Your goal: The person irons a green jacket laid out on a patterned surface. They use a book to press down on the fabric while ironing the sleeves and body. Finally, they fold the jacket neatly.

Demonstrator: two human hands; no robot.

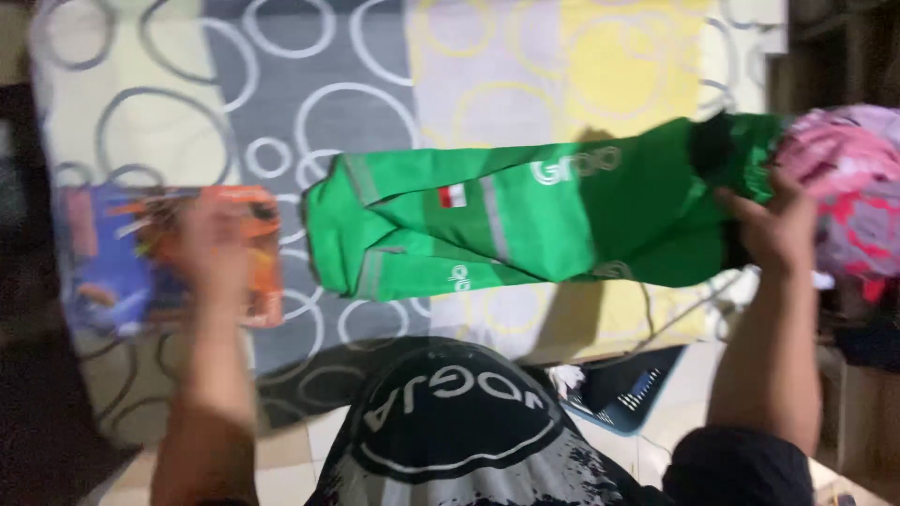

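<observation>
A green jacket [525,220] with grey reflective strips lies folded lengthwise across a bed, its sleeves pointing left. My right hand [773,230] grips the jacket's right end, near the dark collar. My left hand [216,248] is blurred and hovers with fingers spread over a folded blue and orange cloth [112,272] at the left. Whether it touches the cloth is unclear.
The bed sheet [309,94] is grey, cream and yellow with ring patterns. A pile of pink patterned fabric [853,187] sits at the right edge. A dark blue basket [637,389] stands on the pale tiled floor by my black printed shirt [459,431].
</observation>
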